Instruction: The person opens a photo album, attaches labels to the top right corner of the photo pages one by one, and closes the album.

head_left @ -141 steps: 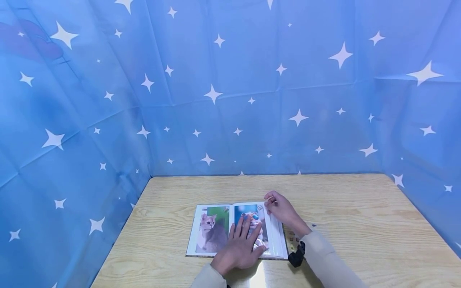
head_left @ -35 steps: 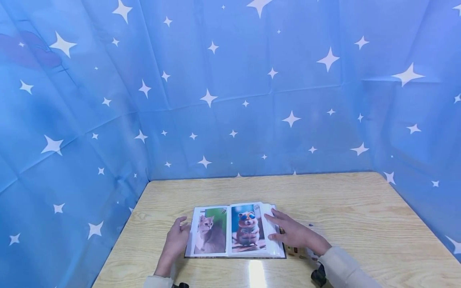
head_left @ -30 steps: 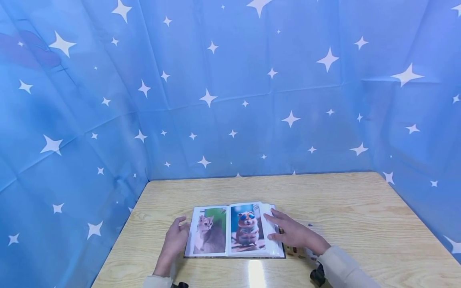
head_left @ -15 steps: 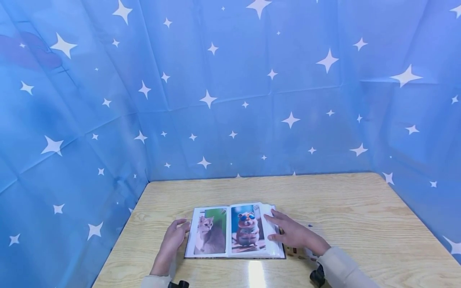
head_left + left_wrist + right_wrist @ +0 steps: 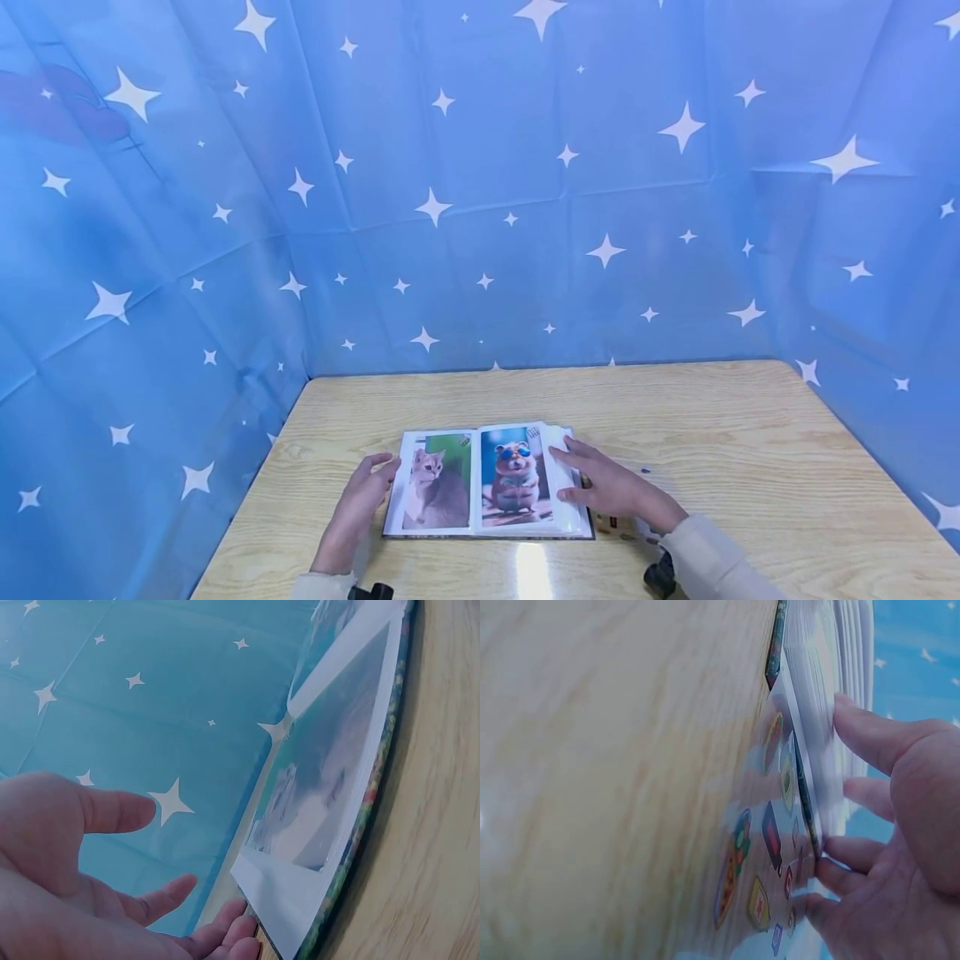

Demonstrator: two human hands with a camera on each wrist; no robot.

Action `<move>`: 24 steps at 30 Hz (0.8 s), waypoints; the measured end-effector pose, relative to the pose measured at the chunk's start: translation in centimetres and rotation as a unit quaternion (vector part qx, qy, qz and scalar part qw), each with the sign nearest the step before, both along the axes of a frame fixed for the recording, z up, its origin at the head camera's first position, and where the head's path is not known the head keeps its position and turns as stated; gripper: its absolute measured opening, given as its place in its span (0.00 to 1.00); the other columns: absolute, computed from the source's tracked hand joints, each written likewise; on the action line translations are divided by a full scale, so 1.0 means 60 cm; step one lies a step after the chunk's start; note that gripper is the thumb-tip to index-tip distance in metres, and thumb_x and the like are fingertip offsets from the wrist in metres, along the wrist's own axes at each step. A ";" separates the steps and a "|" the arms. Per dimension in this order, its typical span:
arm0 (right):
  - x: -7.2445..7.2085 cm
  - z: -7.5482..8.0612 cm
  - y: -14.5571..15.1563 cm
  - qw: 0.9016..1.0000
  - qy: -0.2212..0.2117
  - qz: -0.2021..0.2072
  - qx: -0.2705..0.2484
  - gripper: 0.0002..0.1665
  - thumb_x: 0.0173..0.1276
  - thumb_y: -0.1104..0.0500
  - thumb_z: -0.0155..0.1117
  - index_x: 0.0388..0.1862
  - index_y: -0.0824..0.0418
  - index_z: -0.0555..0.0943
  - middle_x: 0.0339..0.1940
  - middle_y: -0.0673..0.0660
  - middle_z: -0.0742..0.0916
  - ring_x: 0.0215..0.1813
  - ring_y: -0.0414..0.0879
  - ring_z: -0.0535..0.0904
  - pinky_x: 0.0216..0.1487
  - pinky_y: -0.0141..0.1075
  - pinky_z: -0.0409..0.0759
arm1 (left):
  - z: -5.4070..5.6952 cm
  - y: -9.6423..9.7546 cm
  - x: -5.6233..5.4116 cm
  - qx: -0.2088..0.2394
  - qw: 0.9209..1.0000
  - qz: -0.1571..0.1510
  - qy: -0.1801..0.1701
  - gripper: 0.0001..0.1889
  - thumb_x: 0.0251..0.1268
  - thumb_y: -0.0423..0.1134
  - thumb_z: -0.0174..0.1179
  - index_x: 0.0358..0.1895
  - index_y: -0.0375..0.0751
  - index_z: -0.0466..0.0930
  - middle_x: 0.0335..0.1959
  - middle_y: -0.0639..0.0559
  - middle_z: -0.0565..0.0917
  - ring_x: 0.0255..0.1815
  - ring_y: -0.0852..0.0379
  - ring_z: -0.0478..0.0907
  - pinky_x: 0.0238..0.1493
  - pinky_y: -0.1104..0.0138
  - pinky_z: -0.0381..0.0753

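Note:
An open photo album (image 5: 476, 500) lies flat on the table, with a cat photo (image 5: 437, 483) on its left page. On the right page is a photo of a hamster in sunglasses (image 5: 516, 479). My left hand (image 5: 363, 500) is at the album's left edge; in the left wrist view its fingertips (image 5: 244, 930) are right at the cover's corner, thumb spread away. At the other side, my right hand (image 5: 611, 483) rests with spread fingers on the right page's margin. The right wrist view shows its thumb (image 5: 862, 735) against the stacked page edges.
A clear sheet of colourful stickers (image 5: 761, 870) lies on the table, partly under the album's right side. A small dark bit (image 5: 646, 471) lies beyond the right wrist. A blue star-patterned curtain (image 5: 480, 183) surrounds the wooden table (image 5: 675, 408).
My left hand has left the hamster photo for the album's left edge, lately shifting slightly inward. My right hand has moved from the page's top corner down to its right margin.

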State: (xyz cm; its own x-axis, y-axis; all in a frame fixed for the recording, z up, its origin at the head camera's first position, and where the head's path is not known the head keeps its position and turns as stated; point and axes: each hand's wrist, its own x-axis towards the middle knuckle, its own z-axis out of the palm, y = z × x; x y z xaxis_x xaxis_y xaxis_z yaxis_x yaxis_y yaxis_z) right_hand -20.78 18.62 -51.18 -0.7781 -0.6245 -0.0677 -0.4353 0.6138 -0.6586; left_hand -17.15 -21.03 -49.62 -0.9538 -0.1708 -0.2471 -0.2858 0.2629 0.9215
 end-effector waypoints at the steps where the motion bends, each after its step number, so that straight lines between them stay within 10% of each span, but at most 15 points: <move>1: 0.000 0.000 0.000 1.000 -0.001 -0.001 -0.001 0.44 0.73 0.42 0.59 0.78 0.64 0.59 0.78 0.76 0.55 0.76 0.74 0.51 0.68 0.68 0.59 | 0.001 0.000 0.001 0.006 1.000 -0.001 0.002 0.30 0.75 0.48 0.50 0.70 0.30 0.61 0.57 0.33 0.77 0.60 0.38 0.71 0.59 0.46 0.71; 14: 0.001 0.000 0.002 1.000 -0.008 -0.006 -0.002 0.44 0.73 0.42 0.59 0.78 0.63 0.59 0.78 0.75 0.55 0.76 0.73 0.50 0.68 0.68 0.59 | -0.002 -0.007 0.000 0.029 0.999 0.005 0.039 0.24 0.75 0.40 0.53 0.69 0.34 0.64 0.55 0.34 0.77 0.48 0.48 0.79 0.43 0.64 0.78; 24: 0.001 0.002 0.000 1.000 -0.009 -0.006 -0.001 0.44 0.73 0.42 0.59 0.78 0.64 0.59 0.78 0.75 0.55 0.76 0.73 0.51 0.68 0.68 0.59 | 0.010 0.002 -0.009 0.025 0.995 0.004 0.100 0.25 0.69 0.29 0.56 0.68 0.40 0.68 0.58 0.39 0.77 0.54 0.51 0.77 0.50 0.69 0.78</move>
State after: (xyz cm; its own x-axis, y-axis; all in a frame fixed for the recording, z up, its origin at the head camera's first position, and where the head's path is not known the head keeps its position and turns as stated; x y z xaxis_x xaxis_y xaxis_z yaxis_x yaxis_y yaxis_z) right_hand -20.71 18.63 -51.07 -0.7838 -0.6159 -0.0797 -0.4171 0.6172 -0.6672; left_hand -17.67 -20.88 -49.00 -0.9833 -0.1715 -0.0611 -0.0975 0.2128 0.9722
